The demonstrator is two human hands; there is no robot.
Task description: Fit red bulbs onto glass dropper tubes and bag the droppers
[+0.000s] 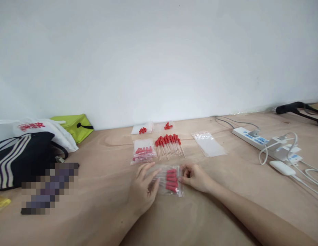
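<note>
A clear zip bag (162,186) lies flat before me, holding several thin pale sticks with red bulb-like ends (171,179) that look like droppers. My left hand (144,188) is at the bag's left end, fingers spread and partly over the plastic. My right hand (194,177) has its fingers curled and pinched at the bag's right edge, beside the red ends. Just beyond, a row of loose red-ended droppers (169,141) fans out on the table. Left of that row lies another filled zip bag (143,151).
Small red pieces (142,130) lie on plastic near the wall, with another red pile (168,126) beside them. An unfilled zip bag (210,144) lies to the right. Farther right are a power strip (251,136) and white cables. Bags, including a green one (71,124), stand left.
</note>
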